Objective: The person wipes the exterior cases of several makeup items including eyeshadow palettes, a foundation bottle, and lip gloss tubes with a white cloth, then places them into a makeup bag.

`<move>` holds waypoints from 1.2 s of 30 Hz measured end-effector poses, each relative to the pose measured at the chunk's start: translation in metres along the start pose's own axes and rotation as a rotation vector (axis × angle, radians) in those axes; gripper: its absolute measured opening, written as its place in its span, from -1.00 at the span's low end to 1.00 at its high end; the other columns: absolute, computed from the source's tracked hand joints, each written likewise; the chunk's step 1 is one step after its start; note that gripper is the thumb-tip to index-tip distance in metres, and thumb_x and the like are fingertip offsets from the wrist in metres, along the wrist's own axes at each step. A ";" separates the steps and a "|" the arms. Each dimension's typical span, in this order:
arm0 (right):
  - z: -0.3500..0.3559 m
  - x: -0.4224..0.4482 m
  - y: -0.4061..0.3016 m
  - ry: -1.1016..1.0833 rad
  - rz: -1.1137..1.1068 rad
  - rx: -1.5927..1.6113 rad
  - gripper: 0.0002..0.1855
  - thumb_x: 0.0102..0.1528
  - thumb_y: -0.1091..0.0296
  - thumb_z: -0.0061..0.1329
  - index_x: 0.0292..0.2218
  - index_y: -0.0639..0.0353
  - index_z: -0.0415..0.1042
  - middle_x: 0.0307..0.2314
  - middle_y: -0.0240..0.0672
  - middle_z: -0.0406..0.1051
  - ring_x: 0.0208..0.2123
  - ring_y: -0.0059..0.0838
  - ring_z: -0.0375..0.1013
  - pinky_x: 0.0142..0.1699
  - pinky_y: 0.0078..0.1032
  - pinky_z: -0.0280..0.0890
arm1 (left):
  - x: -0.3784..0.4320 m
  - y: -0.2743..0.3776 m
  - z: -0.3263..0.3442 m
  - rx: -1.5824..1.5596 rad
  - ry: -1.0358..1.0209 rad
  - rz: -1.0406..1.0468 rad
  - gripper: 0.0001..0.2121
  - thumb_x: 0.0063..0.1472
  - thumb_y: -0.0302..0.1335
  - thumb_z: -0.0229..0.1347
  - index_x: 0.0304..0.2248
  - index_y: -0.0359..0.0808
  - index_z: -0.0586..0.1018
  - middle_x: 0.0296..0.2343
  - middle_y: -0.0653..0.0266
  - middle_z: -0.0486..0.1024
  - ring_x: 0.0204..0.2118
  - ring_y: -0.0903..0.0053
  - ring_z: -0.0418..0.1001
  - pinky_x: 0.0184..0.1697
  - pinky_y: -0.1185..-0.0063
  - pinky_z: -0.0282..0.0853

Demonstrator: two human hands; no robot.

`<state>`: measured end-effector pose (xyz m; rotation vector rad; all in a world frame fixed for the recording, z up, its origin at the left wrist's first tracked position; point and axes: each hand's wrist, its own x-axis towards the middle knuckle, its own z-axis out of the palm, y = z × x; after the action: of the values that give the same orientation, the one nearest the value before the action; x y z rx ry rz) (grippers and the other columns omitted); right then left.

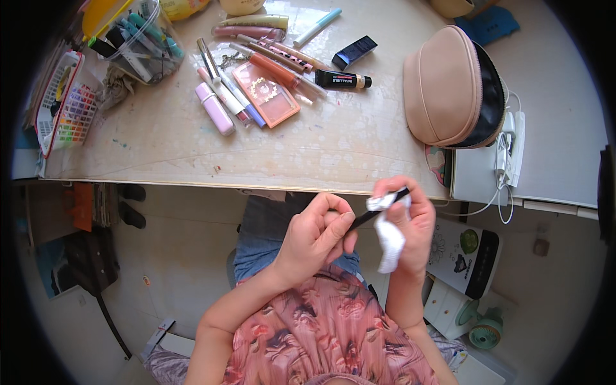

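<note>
My left hand point(320, 231) grips one end of a slim black cosmetic pencil or tube point(364, 219), just off the table's front edge and above my lap. Around the other end my right hand point(413, 226) pinches a white tissue point(391, 240), part of which hangs down below the fingers. The pencil slants up to the right between both hands, and its far tip shows past the tissue. My left fingers hide its near end.
On the table point(308, 159) lie an orange blush palette point(269, 96), a lilac tube point(214, 109), a black foundation tube point(342, 79) and a dark box point(354, 52). A pink cosmetic bag point(442, 91) gapes at right beside white cables point(503, 159). Left stand a pen cup point(144, 48) and basket point(72, 115).
</note>
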<state>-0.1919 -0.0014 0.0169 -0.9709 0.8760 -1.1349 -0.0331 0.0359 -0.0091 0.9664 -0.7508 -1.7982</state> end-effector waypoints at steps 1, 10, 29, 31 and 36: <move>-0.005 0.004 -0.002 -0.019 -0.073 0.053 -0.67 0.09 0.29 0.05 -0.19 0.31 0.34 -0.34 -0.27 0.39 -0.32 -0.61 0.34 -0.21 -0.67 0.23 | 0.000 0.001 0.000 -0.119 -0.063 -0.078 -0.85 0.31 -0.39 -0.08 -0.26 -0.31 0.31 -0.61 0.30 0.42 -0.75 0.85 0.12 -0.71 0.81 -0.02; -0.001 -0.013 0.014 -0.104 0.146 0.093 -0.72 0.08 0.39 0.05 -0.20 0.34 0.37 -0.35 -0.28 0.43 -0.31 -0.57 0.42 -0.23 -0.65 0.33 | 0.002 0.006 0.004 -0.435 -0.069 -0.257 -0.83 0.34 -0.36 -0.15 -0.17 -0.27 0.29 -0.53 0.32 0.32 -0.69 0.82 0.13 -0.74 0.82 -0.14; 0.009 -0.015 -0.009 -0.201 0.136 -0.444 -0.79 0.04 0.44 0.06 -0.27 0.36 0.44 -0.47 -0.36 0.45 -0.44 -0.69 0.38 -0.33 -0.69 0.29 | 0.008 0.025 -0.001 0.443 -0.076 0.549 -0.72 0.25 -0.35 -0.06 -0.18 -0.38 0.52 -0.21 0.20 0.44 -0.15 0.45 0.40 -0.06 0.58 0.26; 0.013 -0.015 -0.003 -0.206 0.104 -0.430 -0.74 0.02 0.47 0.07 -0.21 0.35 0.44 -0.46 -0.35 0.46 -0.43 -0.69 0.38 -0.33 -0.67 0.29 | 0.013 0.021 0.001 0.374 -0.145 0.536 -0.80 0.13 -0.42 0.08 -0.34 -0.40 0.57 -0.22 0.13 0.49 -0.06 0.36 0.36 0.00 0.46 0.24; 0.021 -0.011 -0.009 -0.325 0.136 -0.641 -0.70 -0.03 0.49 0.08 -0.21 0.34 0.42 -0.44 -0.21 0.47 -0.41 -0.45 0.47 -0.29 -0.56 0.34 | 0.009 0.030 -0.006 0.180 0.000 0.531 -0.73 0.18 -0.30 0.07 -0.45 -0.40 0.55 -0.31 0.11 0.53 -0.07 0.31 0.35 0.01 0.40 0.22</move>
<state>-0.1777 0.0119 0.0336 -1.5415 1.0387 -0.5515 -0.0175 0.0154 0.0098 0.7854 -1.0686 -1.2837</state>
